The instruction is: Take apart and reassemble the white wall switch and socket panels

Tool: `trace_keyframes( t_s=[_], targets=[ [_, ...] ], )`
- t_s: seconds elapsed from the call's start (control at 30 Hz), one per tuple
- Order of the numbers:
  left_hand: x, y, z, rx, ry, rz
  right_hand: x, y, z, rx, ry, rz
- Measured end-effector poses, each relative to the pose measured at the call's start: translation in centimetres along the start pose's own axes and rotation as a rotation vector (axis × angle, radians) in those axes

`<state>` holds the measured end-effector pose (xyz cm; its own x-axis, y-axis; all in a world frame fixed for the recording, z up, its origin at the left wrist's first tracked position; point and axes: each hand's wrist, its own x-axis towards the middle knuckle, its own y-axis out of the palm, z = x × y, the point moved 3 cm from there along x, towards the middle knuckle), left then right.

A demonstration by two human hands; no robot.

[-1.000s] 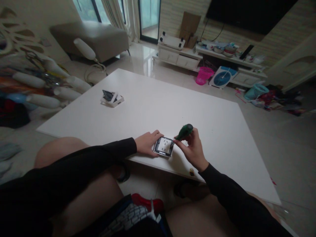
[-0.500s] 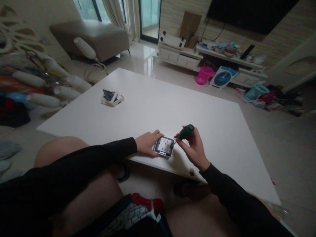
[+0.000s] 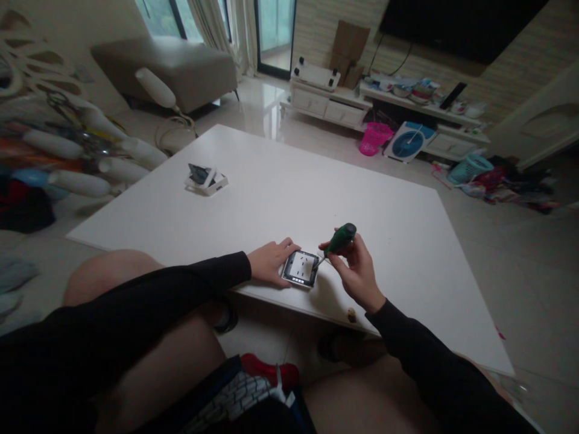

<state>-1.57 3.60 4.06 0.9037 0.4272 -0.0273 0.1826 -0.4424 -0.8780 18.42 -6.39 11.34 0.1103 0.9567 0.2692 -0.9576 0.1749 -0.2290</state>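
Observation:
A wall socket (image 3: 301, 265) with a white slotted face and black frame lies near the front edge of the white table (image 3: 384, 241). My left hand (image 3: 270, 263) grips its left side, thumb and fingers on opposite edges. In my right hand (image 3: 359, 274) is a screwdriver (image 3: 340, 238) with a green handle, tilted, its tip at the right side of the socket's frame. Whether the tip sits in a screw is too small to see. A small yellowish-brown piece (image 3: 351, 314) rests by the table edge, below my right hand.
Further back on the table's left lie white and dark socket parts (image 3: 207, 179). Lamp-like white shapes (image 3: 81, 181) crowd the floor at left. Beyond the table are a bench (image 3: 176, 69), a TV cabinet (image 3: 328, 108), a pink basket (image 3: 375, 138) and a blue fan (image 3: 408, 143).
The screwdriver handle has shifted slightly and my right fingers have changed their hold on it a little. My left hand and the socket have stayed in place.

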Motion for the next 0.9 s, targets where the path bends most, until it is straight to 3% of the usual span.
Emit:
trace_keyframes(
  t_s=[0.27, 0.47, 0.7, 0.9],
  targets=[
    [0.05, -0.06, -0.13, 0.027, -0.004, 0.009, 0.02, 0.14, -0.29, 0.033, 0.064, -0.041],
    [0.04, -0.02, -0.01, 0.016, 0.003, 0.003, 0.0, 0.17, 0.01, 0.077, 0.042, 0.021],
    [0.04, -0.01, -0.03, -0.006, 0.006, -0.012, -0.09, 0.08, -0.56, 0.067, 0.067, -0.079],
    [0.06, 0.06, 0.07, 0.01, -0.005, 0.014, -0.09, 0.23, -0.14, 0.071, 0.06, -0.004]
  ],
)
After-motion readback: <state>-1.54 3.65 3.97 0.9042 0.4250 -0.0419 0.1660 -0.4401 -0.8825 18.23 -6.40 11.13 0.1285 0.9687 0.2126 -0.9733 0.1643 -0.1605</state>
